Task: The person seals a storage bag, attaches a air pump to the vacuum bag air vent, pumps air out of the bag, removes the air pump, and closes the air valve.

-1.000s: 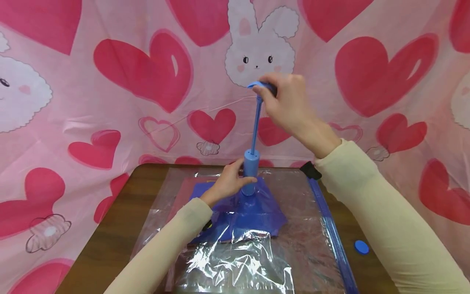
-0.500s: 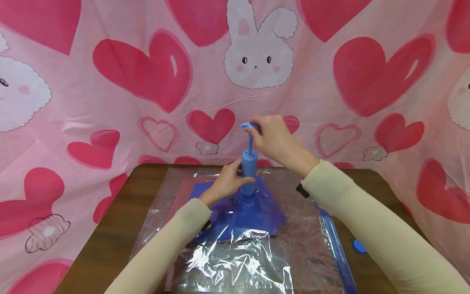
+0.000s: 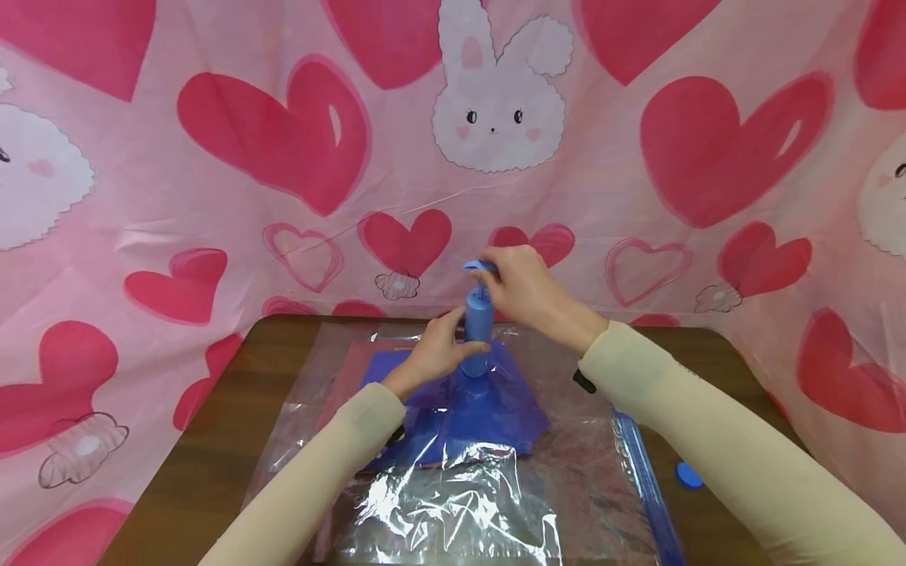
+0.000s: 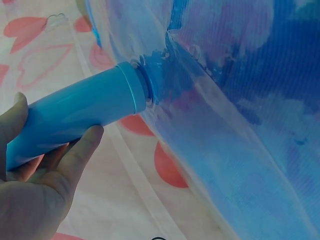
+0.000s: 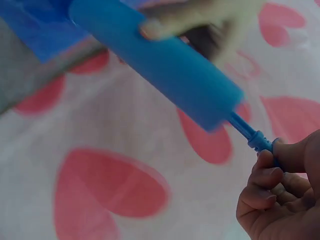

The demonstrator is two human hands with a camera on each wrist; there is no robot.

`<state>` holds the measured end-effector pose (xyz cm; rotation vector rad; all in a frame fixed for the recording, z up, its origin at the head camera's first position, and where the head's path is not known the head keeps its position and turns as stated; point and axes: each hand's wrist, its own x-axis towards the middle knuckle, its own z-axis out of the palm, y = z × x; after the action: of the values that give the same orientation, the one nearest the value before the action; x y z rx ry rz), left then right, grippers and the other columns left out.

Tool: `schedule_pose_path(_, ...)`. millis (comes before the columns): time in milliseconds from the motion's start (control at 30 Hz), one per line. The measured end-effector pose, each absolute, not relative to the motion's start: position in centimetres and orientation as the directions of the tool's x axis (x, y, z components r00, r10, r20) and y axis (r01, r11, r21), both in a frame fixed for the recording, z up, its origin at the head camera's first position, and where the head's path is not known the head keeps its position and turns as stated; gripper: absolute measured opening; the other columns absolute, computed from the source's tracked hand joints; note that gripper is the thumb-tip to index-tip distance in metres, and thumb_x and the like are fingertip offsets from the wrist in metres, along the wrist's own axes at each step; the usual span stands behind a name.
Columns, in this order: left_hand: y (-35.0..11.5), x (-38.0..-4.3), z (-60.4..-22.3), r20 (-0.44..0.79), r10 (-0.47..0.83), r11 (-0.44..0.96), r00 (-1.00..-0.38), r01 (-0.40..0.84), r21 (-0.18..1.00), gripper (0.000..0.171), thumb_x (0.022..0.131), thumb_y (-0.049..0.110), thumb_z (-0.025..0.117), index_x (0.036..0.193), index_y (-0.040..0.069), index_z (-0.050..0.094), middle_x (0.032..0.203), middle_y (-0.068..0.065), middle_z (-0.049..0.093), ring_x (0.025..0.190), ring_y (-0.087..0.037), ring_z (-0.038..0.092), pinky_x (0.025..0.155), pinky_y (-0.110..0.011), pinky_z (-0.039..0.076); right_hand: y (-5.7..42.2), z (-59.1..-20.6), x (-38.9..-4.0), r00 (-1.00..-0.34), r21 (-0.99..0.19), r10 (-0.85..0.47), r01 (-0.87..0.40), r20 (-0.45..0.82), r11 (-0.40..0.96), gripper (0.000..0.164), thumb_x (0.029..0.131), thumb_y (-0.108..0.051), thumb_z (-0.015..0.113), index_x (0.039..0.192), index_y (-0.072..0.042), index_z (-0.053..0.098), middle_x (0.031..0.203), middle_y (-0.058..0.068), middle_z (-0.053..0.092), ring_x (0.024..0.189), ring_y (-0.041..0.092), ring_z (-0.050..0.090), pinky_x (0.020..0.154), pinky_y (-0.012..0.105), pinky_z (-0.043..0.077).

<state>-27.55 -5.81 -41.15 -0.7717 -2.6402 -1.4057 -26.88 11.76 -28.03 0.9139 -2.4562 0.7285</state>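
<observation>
A blue hand pump (image 3: 478,321) stands upright on a clear vacuum storage bag (image 3: 453,511), over folded blue cloth (image 3: 488,417) inside it. My left hand (image 3: 437,350) grips the pump's barrel, thumb on one side and fingers round the other. In the left wrist view the barrel (image 4: 75,112) meets the bag's valve (image 4: 152,75). My right hand (image 3: 527,287) holds the pump's handle (image 3: 480,266) just above the barrel top. Only a short length of the rod (image 5: 241,125) shows in the right wrist view, with the right hand's fingers curled round the handle end.
A round blue cap (image 3: 689,475) lies on the brown wooden table (image 3: 205,440) at the right. Along the bag's right side runs a blue zip edge (image 3: 647,479), with a black piece (image 3: 584,382) near its far end. A pink heart-print cloth (image 3: 396,181) hangs behind.
My right hand has moved down with the handle, and the long exposed rod has slid almost wholly into the barrel. The left hand keeps its grip on the barrel.
</observation>
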Motion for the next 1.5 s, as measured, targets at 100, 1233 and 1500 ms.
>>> schedule_pose_path(100, -6.1, -27.5, -41.5, 0.253, 0.392, 0.467, -0.885, 0.428, 0.774, 0.059, 0.092, 0.016, 0.085, 0.143, 0.005, 0.057, 0.127, -0.016, 0.07, 0.115, -0.036, 0.07, 0.097, -0.051, 0.056, 11.7, -25.7, -26.5, -0.66, -0.312, -0.456, -0.714, 0.597, 0.626, 0.012, 0.099, -0.006, 0.073, 0.092, 0.003, 0.072, 0.066, 0.007, 0.059, 0.057, 0.022, 0.055, 0.059, 0.037, 0.05)
schedule_pose_path(1233, -6.1, -28.1, -41.3, 0.271, 0.415, 0.462, -0.869, 0.458, 0.76, 0.067, 0.092, 0.016, 0.084, 0.15, 0.006, 0.051, 0.133, -0.015, 0.068, 0.118, -0.034, 0.069, 0.099, -0.048, 0.055, 11.5, -29.2, -27.2, -0.726, -0.349, -0.454, -0.663, 0.517, 0.663, 0.011, 0.097, -0.008, 0.076, 0.092, 0.002, 0.073, 0.068, 0.007, 0.064, 0.059, 0.02, 0.061, 0.06, 0.037, 0.055)
schedule_pose_path(1500, -5.9, -28.0, -41.2, 0.233, 0.408, 0.47, -0.883, 0.421, 0.775, 0.065, 0.093, 0.016, 0.084, 0.148, 0.004, 0.053, 0.131, -0.018, 0.068, 0.118, -0.038, 0.068, 0.098, -0.052, 0.055, 11.8, -21.1, -26.0, -0.633, -0.304, -0.393, -0.713, 0.667, 0.632, 0.015, 0.103, -0.009, 0.068, 0.101, 0.004, 0.075, 0.07, 0.01, 0.06, 0.057, 0.023, 0.051, 0.059, 0.033, 0.045)
